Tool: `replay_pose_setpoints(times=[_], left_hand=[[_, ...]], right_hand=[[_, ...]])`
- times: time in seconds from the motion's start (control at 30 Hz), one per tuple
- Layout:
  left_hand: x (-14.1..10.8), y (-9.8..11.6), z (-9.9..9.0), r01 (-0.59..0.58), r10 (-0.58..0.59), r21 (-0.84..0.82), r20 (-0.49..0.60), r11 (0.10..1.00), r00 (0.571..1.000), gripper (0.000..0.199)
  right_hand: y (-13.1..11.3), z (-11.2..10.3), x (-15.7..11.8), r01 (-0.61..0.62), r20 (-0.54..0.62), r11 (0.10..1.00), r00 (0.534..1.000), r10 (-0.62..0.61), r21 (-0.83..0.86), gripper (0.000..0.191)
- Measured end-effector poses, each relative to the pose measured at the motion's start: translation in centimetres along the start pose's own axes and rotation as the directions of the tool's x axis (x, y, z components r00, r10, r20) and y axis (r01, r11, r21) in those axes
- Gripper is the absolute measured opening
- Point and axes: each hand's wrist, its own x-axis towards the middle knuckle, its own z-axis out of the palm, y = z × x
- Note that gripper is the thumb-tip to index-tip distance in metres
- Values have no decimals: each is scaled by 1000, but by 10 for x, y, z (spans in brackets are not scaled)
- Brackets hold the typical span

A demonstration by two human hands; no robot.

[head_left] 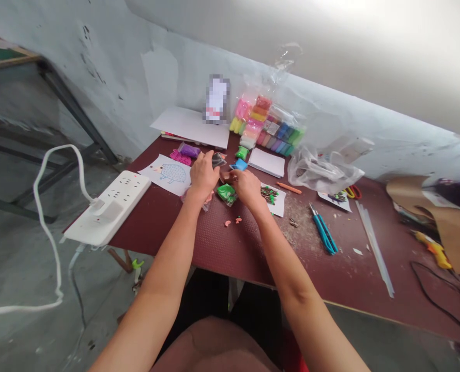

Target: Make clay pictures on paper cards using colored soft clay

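My left hand (203, 176) is closed, its fingers curled at the edge of a small clear packet of black clay (218, 159). Facing it, my right hand (247, 187) has its fingertips pinched on a brown clay packet (226, 177), which they partly cover. A bright green clay packet (226, 194) lies just below the fingers. Beyond them are a blue packet (239, 164) and another green packet (242, 152). A pink packet (208, 200) shows partly under my left wrist. Small orange-pink clay bits (227, 223) lie on the table closer to me.
A hedgehog drawing (171, 174) and a white power strip (109, 206) are on the left. Bagged coloured clay (271, 124) and a phone (216, 99) stand by the wall. Blue-handled snips (324, 233), glue sticks (375, 248) and a yellow glue gun (433, 249) lie right.
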Motion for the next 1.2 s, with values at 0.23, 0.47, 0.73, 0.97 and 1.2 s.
replay_pose_setpoints(times=[0.23,0.47,0.73,0.97,1.2], left_hand=[[12,-13,18,-69,34,-406,-92,911,995,46],[9,-6,22,-46,175,-802,74,596,982,39],[-8,13,16,52,349,-866,255,497,902,37],[-15,19,10,306,214,-865,411,398,886,48],[-14,19,12,376,95,-865,427,332,899,50]], right_hand=[[-13,4,4,54,-26,989,998,-51,140,42],[16,6,6,124,-295,787,953,75,604,31],[47,2,-19,188,-260,499,963,77,846,45],[44,8,-26,263,-367,424,912,184,867,47],[38,12,-37,246,-465,639,863,198,729,36]])
